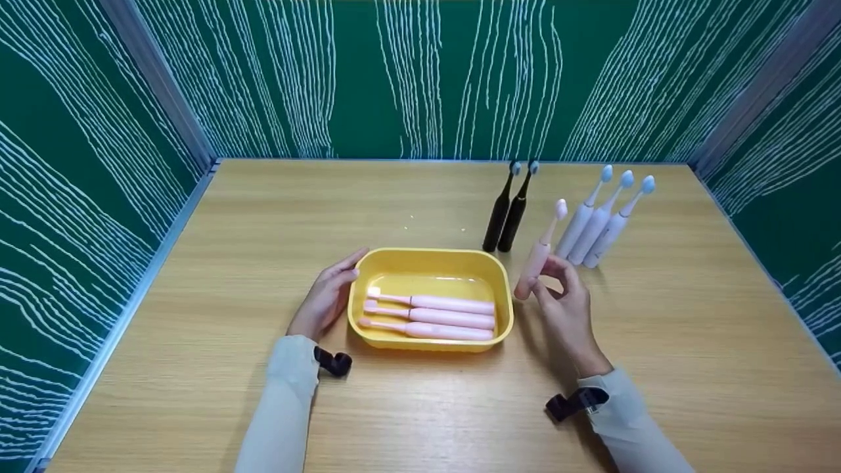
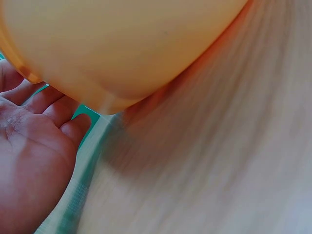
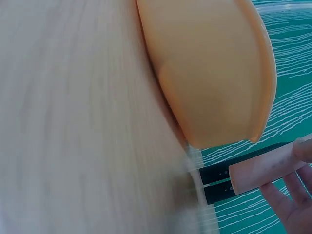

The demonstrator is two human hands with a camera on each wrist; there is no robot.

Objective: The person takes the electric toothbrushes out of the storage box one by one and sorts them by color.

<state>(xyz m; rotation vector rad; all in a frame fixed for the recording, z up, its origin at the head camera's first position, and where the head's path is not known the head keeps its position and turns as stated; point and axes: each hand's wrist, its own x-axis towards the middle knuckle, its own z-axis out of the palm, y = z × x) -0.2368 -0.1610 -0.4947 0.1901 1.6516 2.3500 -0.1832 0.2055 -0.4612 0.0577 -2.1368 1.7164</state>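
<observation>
A yellow tub (image 1: 430, 259) holds 3 pink electric toothbrushes (image 1: 453, 318), side by side with heads to the left. My left hand (image 1: 326, 292) holds the tub's left end, its fingers against the outer wall below the rim in the left wrist view. Just off the tub's right end, my right hand (image 1: 565, 299) pinches another pink electric toothbrush (image 1: 535, 259) low on its handle, head up and leaning right. In the right wrist view, the base of this toothbrush (image 3: 258, 170) overlaps the dark handles behind it.
Two black electric toothbrushes (image 1: 506, 217) stand upright behind the tub's right end. Further right, 3 white electric toothbrushes (image 1: 598, 226) with blue heads stand in a row behind my right hand. Green panels with white lines (image 1: 420, 79) enclose the wooden table (image 1: 295, 197).
</observation>
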